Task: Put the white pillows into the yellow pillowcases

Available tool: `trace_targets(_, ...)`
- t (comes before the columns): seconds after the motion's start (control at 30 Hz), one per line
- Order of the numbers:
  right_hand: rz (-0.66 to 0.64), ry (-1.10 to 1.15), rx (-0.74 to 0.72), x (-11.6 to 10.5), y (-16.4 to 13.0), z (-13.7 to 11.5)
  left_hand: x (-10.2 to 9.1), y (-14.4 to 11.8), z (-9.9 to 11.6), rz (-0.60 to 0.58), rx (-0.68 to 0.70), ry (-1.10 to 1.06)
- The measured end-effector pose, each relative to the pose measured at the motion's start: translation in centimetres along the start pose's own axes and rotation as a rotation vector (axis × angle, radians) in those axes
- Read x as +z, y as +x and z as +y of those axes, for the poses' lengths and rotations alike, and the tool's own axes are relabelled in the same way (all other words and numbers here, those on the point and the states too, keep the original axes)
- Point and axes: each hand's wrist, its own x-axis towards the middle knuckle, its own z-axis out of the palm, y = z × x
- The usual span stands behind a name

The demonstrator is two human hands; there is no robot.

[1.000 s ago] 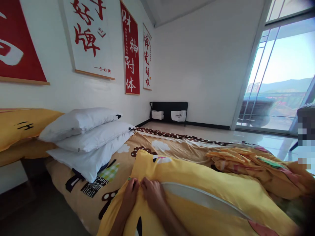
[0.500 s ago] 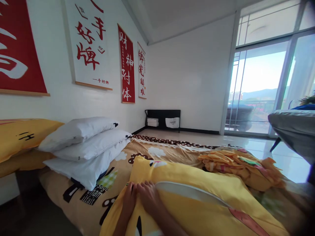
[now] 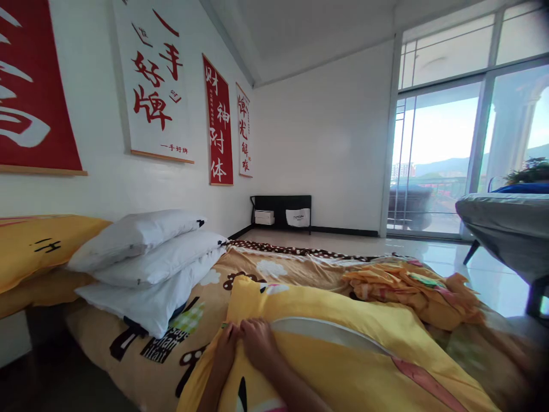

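Observation:
A yellow pillowcase with a cartoon print lies in front of me. Through its long slit shows a strip of the white pillow inside. My left hand is closed on the case's fabric near the left end of the slit. Right beside it, my right hand also grips the yellow cloth, its fingers curled over just left of the opening. The two hands are touching or nearly so; the cloth between the fingers is mostly hidden.
Three white pillows are stacked on the left of the brown patterned blanket. Yellow pillows lie farther left. A crumpled orange-yellow cloth heap sits to the right. Beyond are a black shelf and a grey sofa-like piece.
The camera view has shifted slightly, so the room sits a little lower and the window farther left. Both hands keep their grip on the pillowcase in nearly the same spot.

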Motion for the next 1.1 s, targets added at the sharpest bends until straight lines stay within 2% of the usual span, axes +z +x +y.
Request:
trace_targets(0.1,0.004,0.032,0.110,0.2,0.5,-0.1,0.0,0.2,0.1,-0.003,0.003,-0.011)
trace_targets(0.33,-0.027,0.111,0.218,0.7,1.2,0.0,-0.4,0.0,0.4,-0.017,0.019,-0.036)
trace_targets(0.5,-0.034,0.131,0.200,1.1,1.3,0.4,-0.3,-0.1,0.5,0.003,0.016,-0.058)
trace_targets(0.7,0.006,0.036,0.125,1.0,0.5,0.0,-0.3,-0.2,0.5,0.024,0.016,-0.097)
trace_targets(0.8,0.016,-0.045,0.019,0.6,0.5,-0.2,-0.5,-0.1,0.5,0.012,0.006,-0.111)
trace_targets(0.9,0.017,-0.154,-0.159,-0.2,1.2,-0.4,-0.7,0.2,0.2,0.013,-0.017,-0.125)
trace_targets(1.1,-0.022,-0.386,-0.690,-1.8,3.0,-0.7,-0.8,0.6,-0.9,0.089,-0.070,-0.145)
